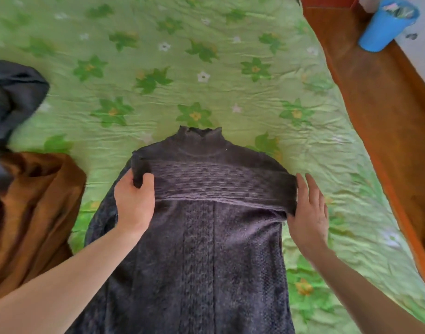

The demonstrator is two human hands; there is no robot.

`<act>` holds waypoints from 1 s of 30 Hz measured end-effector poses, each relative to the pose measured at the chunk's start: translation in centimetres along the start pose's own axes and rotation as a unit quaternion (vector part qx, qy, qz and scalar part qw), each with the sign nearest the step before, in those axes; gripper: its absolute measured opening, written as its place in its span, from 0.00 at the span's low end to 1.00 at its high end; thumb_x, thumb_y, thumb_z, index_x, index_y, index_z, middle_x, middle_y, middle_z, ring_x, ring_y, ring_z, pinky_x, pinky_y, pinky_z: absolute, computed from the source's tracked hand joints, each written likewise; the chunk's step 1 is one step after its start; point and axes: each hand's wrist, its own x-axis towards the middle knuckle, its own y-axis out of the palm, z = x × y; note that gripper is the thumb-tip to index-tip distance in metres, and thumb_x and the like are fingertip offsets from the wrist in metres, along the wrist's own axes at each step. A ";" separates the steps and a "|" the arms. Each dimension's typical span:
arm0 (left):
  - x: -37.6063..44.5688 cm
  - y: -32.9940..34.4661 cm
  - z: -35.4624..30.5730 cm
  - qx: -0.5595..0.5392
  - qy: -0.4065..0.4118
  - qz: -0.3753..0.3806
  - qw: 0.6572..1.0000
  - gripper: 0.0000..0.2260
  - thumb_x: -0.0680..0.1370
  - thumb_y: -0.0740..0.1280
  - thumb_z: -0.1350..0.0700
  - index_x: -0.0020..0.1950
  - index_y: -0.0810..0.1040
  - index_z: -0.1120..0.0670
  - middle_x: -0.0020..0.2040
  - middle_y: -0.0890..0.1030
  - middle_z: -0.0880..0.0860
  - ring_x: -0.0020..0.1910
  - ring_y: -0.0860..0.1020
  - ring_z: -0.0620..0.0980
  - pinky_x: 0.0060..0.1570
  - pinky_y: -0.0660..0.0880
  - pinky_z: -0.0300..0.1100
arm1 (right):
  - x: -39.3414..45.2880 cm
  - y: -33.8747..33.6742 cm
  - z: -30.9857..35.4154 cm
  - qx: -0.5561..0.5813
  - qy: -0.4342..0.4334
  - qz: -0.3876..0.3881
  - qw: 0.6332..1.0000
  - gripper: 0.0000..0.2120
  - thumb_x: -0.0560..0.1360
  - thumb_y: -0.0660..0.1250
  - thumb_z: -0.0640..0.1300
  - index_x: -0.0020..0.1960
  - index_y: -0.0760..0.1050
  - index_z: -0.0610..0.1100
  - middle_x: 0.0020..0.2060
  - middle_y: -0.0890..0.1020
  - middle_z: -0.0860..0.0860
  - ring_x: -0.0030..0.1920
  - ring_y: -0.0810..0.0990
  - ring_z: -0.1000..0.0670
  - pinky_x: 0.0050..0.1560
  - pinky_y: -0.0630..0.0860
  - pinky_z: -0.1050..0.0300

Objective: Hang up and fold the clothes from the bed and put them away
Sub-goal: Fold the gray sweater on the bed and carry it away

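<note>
While the sweater lies flat on the bed at lower centre, left hand grips its folded sleeve — fingers curled round the end. Right hand is flat, fingers straight, touching the fold's right edge. Brown garment and dark one — left edge.

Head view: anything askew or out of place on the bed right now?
Nothing damaged or spilled. The dark grey knitted sweater lies flat on the green flowered bedsheet, a sleeve folded across its chest. The brown garment and the dark garment lie crumpled at the left, unfolded.
</note>
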 end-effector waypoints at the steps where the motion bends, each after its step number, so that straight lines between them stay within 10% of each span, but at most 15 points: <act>1: 0.5 -0.8 0.8 0.020 -0.003 -0.020 1.000 0.13 0.83 0.64 0.61 0.39 0.71 0.55 0.31 0.70 0.47 0.27 0.68 0.41 0.28 0.64 0.34 | 0.0 0.2 -0.1 0.007 -0.031 0.012 0.999 0.50 0.71 0.76 0.36 0.85 0.52 0.47 0.83 0.57 0.46 0.79 0.61 0.38 0.76 0.64 0.38; 6: 2.9 -4.0 5.1 0.105 -0.051 -0.029 0.993 0.10 0.83 0.64 0.59 0.43 0.76 0.59 0.37 0.77 0.57 0.38 0.74 0.57 0.41 0.68 0.51 | 0.3 1.4 -1.0 -0.008 -0.190 0.099 0.977 0.44 0.79 0.72 0.50 0.85 0.49 0.47 0.85 0.51 0.50 0.84 0.53 0.45 0.80 0.61 0.41; 10: 3.4 -4.7 6.4 0.160 -0.044 0.007 0.986 0.09 0.84 0.65 0.57 0.48 0.80 0.60 0.40 0.81 0.58 0.43 0.79 0.61 0.44 0.71 0.51 | 0.5 1.8 -0.9 -0.030 -0.188 0.120 0.974 0.43 0.80 0.49 0.74 0.86 0.49 0.50 0.84 0.48 0.54 0.84 0.45 0.52 0.83 0.50 0.49; 15: 2.9 -4.6 5.6 0.197 -0.012 0.016 0.980 0.06 0.82 0.67 0.56 0.59 0.78 0.56 0.48 0.82 0.57 0.47 0.79 0.61 0.50 0.76 0.54 | 0.6 1.7 2.4 0.017 -0.173 0.001 0.985 0.30 0.86 0.49 0.58 0.80 0.67 0.42 0.81 0.65 0.45 0.81 0.62 0.44 0.80 0.62 0.42; 21: 3.0 -5.3 5.6 0.291 0.014 0.036 0.956 0.14 0.83 0.69 0.52 0.63 0.81 0.61 0.56 0.83 0.61 0.57 0.80 0.66 0.57 0.77 0.56 | 1.2 4.1 4.4 -0.127 -0.199 0.111 0.966 0.34 0.83 0.38 0.66 0.84 0.35 0.54 0.84 0.38 0.54 0.84 0.38 0.50 0.84 0.46 0.48; 24: 3.1 -6.5 6.3 0.364 0.059 0.049 0.928 0.14 0.84 0.66 0.50 0.54 0.84 0.59 0.59 0.78 0.58 0.62 0.74 0.64 0.64 0.69 0.58 | 1.3 4.9 4.4 -0.150 -0.184 0.123 0.964 0.35 0.82 0.35 0.67 0.83 0.31 0.53 0.83 0.36 0.51 0.84 0.36 0.48 0.83 0.45 0.47; 30: 1.3 -10.8 8.1 0.374 0.036 0.036 0.926 0.20 0.81 0.69 0.58 0.73 0.71 0.53 0.68 0.70 0.61 0.67 0.69 0.67 0.64 0.70 0.64 | 1.8 5.0 4.7 -0.170 -0.163 0.163 0.958 0.37 0.79 0.33 0.69 0.79 0.24 0.52 0.82 0.31 0.52 0.83 0.34 0.48 0.83 0.44 0.45</act>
